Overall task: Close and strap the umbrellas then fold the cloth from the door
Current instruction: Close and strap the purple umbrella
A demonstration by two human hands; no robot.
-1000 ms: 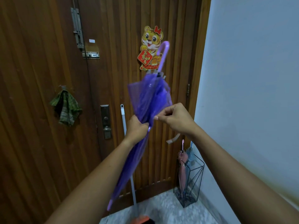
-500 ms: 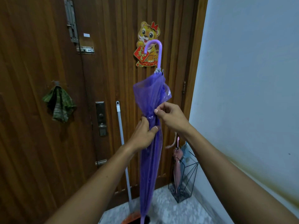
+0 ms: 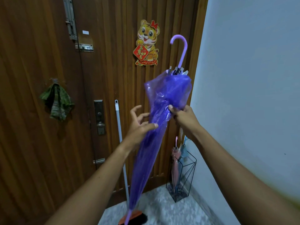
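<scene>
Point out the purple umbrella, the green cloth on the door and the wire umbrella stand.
purple umbrella (image 3: 164, 101): head view, bunched canopy below the handle.
green cloth (image 3: 56, 101): head view, middle of the hanging fabric.
wire umbrella stand (image 3: 191, 169): head view, right-hand wire frame.

The tiger sticker (image 3: 147, 43) on the door (image 3: 40, 143) carries a red diamond sign (image 3: 140, 53) with gold characters, too small to read. The small white label (image 3: 85, 32) on the door is illegible.

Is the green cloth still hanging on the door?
Yes, the green cloth hangs bunched from a hook on the wooden door, untouched by either hand.
</scene>
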